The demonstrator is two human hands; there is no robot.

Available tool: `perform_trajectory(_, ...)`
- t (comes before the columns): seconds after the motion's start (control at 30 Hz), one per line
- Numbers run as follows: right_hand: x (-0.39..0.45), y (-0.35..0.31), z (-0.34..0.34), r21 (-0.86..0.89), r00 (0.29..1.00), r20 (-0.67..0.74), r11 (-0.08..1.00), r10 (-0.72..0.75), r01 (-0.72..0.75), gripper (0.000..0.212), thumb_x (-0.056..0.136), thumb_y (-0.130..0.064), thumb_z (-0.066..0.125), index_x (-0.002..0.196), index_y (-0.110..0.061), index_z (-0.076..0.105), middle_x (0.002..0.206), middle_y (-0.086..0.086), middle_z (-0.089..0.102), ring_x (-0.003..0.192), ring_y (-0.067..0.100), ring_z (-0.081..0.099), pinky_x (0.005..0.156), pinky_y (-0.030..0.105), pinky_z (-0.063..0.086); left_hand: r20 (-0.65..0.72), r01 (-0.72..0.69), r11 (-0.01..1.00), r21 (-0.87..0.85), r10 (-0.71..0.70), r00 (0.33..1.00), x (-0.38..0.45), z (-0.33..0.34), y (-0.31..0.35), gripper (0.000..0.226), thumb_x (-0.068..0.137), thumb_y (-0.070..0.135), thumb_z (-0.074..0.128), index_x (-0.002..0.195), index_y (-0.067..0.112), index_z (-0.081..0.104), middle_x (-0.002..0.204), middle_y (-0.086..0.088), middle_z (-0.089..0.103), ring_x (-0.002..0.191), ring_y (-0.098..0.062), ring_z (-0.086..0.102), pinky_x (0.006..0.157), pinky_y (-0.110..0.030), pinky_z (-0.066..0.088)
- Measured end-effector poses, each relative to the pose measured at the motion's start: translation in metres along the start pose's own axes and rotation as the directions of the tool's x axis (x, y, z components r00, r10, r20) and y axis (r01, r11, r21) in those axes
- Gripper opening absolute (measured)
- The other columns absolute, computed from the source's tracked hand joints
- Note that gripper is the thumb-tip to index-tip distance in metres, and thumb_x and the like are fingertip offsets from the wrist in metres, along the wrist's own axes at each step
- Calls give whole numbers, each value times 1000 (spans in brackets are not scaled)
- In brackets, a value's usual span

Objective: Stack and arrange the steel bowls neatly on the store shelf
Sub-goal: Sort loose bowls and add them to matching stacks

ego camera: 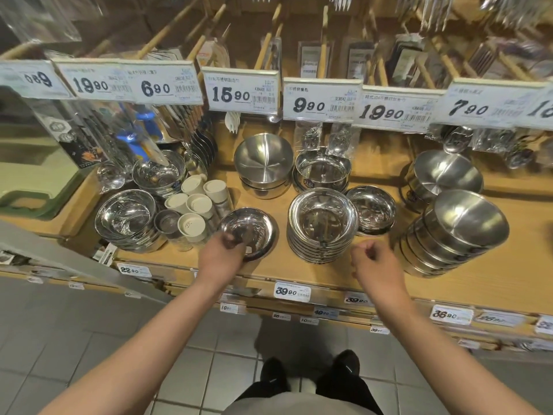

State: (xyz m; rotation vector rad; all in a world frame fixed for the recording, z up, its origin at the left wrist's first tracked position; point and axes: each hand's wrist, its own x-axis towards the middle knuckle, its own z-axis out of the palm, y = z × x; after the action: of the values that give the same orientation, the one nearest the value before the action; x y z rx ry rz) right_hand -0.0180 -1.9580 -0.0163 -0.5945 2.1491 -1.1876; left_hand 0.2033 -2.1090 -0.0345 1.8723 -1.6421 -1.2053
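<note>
A shallow steel bowl [251, 229] sits near the front of the wooden shelf [299, 274]. My left hand [220, 254] grips its near rim. To its right stands a tall stack of shiny steel bowls [323, 224], with a single small bowl [372, 209] behind it on the right. My right hand [375, 263] hovers just in front of that stack, fingers loosely curled, holding nothing. Further back are two brushed bowls [263, 161] and a polished pot-like stack [323, 170]. A leaning stack of brushed bowls [457, 232] stands at the right.
White-lidded shakers [194, 205] crowd the shelf left of the held bowl, beside more steel bowls [127, 218]. Price tags [239, 91] hang from the rail above, with packaged cutlery behind. The shelf's front edge carries small price labels [291, 292]. Tiled floor lies below.
</note>
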Motion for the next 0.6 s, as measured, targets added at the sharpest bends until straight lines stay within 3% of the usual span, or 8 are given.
perform_trajectory(0.1, -16, 5, 22, -43, 995, 94, 999, 37, -33, 12, 99, -29, 58, 90, -22, 62, 84, -2, 67, 81, 22, 64, 74, 37, 50, -39, 54, 998, 35, -52, 998, 0, -6, -18, 23, 91, 22, 70, 111, 14, 62, 98, -2, 70, 93, -28, 67, 80, -36, 53)
perform_trajectory(0.17, -21, 5, 31, -58, 990, 136, 998, 31, -23, 12, 99, -28, 58, 90, -23, 64, 84, -3, 67, 80, 18, 62, 69, 33, 45, -53, 69, 997, 19, -68, 996, 1, -5, -22, 29, 91, 25, 70, 116, 16, 59, 102, 0, 66, 96, -25, 62, 91, -38, 51)
perform_trajectory(0.3, -27, 3, 37, -52, 982, 189, 999, 2, 9, 12, 99, -28, 57, 91, -25, 65, 83, -6, 67, 77, 14, 61, 68, 30, 45, -72, 108, 994, -4, -108, 992, 8, 1, -18, 10, 95, 21, 68, 96, 17, 58, 100, -6, 64, 89, -24, 57, 80, -31, 43)
perform_trajectory(0.43, -33, 7, 37, -33, 976, 218, 999, 24, -17, 13, 98, -23, 58, 90, -25, 68, 75, -12, 67, 73, 10, 63, 77, 39, 56, -73, 127, 990, 56, -122, 990, 16, 4, -13, 30, 95, 26, 69, 111, 1, 71, 111, -17, 74, 104, -35, 67, 78, -32, 45)
perform_trajectory(0.5, -36, 11, 35, -46, 974, 223, 998, 45, -35, 15, 97, -21, 57, 88, -24, 69, 70, -13, 67, 69, 8, 63, 79, 42, 58, -79, 148, 987, 62, -143, 987, 19, 6, -10, 32, 92, 22, 72, 115, 0, 69, 113, -18, 73, 97, -33, 65, 76, -32, 46)
perform_trajectory(0.6, -40, 17, 30, -70, 975, 210, 996, 72, -59, 15, 99, -23, 55, 93, -26, 69, 85, -7, 71, 82, 14, 67, 84, 43, 59, -80, 210, 975, 66, -205, 976, 21, 7, -3, 29, 89, 17, 72, 109, -3, 68, 108, -20, 72, 87, -32, 63, 72, -35, 49)
